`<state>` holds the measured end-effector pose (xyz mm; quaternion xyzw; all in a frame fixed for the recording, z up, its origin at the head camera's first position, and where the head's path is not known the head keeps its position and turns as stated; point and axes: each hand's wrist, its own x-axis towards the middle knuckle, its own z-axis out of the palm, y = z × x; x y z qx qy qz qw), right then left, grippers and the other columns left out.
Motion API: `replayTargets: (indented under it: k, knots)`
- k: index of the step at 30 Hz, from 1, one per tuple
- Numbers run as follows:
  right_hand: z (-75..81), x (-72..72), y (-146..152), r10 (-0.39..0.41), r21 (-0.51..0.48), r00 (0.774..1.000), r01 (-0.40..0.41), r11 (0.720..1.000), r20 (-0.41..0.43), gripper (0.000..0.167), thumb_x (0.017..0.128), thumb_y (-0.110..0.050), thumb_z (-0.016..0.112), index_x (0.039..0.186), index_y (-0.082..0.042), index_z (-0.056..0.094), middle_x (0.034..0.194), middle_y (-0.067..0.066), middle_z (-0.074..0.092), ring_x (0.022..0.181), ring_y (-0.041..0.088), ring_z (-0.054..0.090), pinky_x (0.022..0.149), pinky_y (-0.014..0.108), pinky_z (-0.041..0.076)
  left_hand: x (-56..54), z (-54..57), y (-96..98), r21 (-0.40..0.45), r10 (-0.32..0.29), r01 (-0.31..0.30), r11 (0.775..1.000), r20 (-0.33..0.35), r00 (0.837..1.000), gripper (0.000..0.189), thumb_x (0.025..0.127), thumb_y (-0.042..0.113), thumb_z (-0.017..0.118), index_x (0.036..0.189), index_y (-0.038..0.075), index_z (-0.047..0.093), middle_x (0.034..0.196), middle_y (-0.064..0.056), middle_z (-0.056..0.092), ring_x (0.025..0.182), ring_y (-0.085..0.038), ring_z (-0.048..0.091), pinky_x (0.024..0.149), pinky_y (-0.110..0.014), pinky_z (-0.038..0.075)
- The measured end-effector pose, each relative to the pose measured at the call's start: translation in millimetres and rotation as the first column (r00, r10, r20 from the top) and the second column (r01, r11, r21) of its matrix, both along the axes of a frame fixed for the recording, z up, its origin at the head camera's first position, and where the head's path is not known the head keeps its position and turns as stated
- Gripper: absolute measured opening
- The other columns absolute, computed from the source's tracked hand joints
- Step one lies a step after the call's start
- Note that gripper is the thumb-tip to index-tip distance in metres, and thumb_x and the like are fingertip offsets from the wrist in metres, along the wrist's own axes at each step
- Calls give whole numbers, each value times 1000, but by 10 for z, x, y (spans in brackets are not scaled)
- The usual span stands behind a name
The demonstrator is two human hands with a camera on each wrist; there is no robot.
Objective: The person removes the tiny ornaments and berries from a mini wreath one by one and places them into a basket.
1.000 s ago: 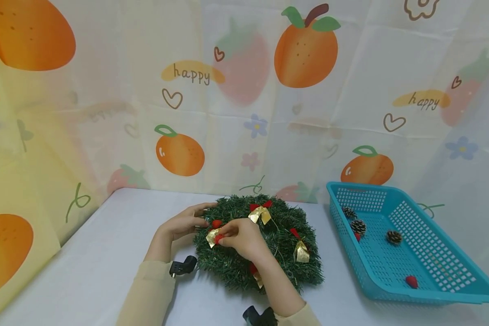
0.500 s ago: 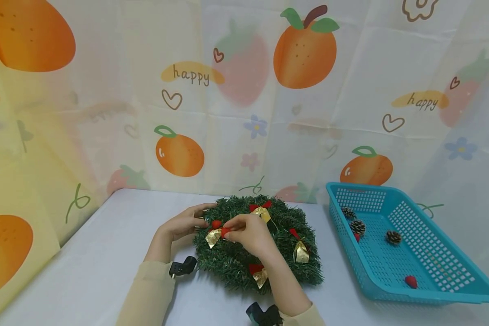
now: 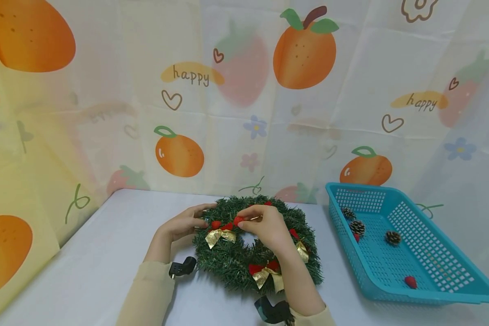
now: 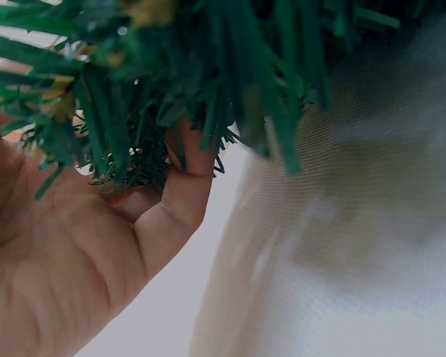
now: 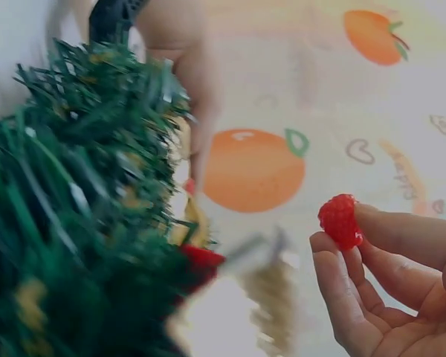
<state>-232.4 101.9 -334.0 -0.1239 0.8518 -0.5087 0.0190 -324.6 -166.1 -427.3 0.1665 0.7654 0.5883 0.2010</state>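
A green wreath (image 3: pixel 224 267) lies on the white table, with red and gold bows around it. My left hand (image 3: pixel 183 223) holds its left edge; in the left wrist view its fingers (image 4: pixel 182 197) curl under the green needles. Between thumb and fingertips, my right hand (image 3: pixel 266 226) pinches a small red raspberry (image 5: pixel 340 221) above the upper-left part of the wreath. One gold bow (image 3: pixel 220 236) with red loops sits just left of that hand, beside another red berry (image 3: pixel 215 224). The right hand and forearm cover part of the wreath's top and right side.
On the right stands a blue plastic basket (image 3: pixel 371 271) with several pine cones, one being a pine cone (image 3: pixel 393 237), and a red berry (image 3: pixel 410 282). A fruit-printed curtain (image 3: pixel 236 149) hangs behind the white table (image 3: pixel 106 253).
My right hand has moved rightward and up, away from the left gold bow, carrying the raspberry. That bow and the lower one now show more fully. The left hand stays in place.
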Motion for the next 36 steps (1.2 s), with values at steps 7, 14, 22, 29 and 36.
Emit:
replayTargets:
  k: [7,14,22,29,36]
  knots:
    - [-138,-97,199,8,-40,997,-11,999,-71,29,88,-30,72,114,-18,71,113,5,70,98,18,66,83,50,51,-7,-5,-4,-1,-7,7,1000,0,1000,71,91,6,57,156,17,31,167,-16,10,147,-41,25,91,-34,45]
    - [113,-4,276,-83,-82,997,83,993,7,25,89,-16,72,115,-15,73,114,8,72,102,23,66,91,40,51,12,17,5,5,-5,5,1000,3,1000,71,91,5,57,156,17,31,167,-15,9,151,-41,17,90,-34,45]
    - [185,-10,472,-132,-109,991,132,985,0,30,91,-15,70,120,-13,71,125,11,65,113,28,64,94,42,52,27,46,22,-11,17,-17,1000,0,1000,71,90,7,58,155,18,32,167,-17,11,127,-29,40,71,-30,43]
    - [223,-9,657,-148,-160,989,147,976,5,33,94,-12,66,127,-8,66,129,16,62,115,29,63,99,45,50,25,36,10,-18,20,-20,1000,0,1000,72,90,7,59,156,20,32,167,-18,9,137,-35,35,77,-32,44]
    - [278,46,805,-172,-190,985,173,966,22,37,96,-11,62,133,-5,61,132,19,58,119,31,58,105,41,47,-3,-11,-16,-23,10,-10,1000,-18,1000,71,91,8,59,155,19,33,167,-15,10,154,-42,6,90,-33,44]
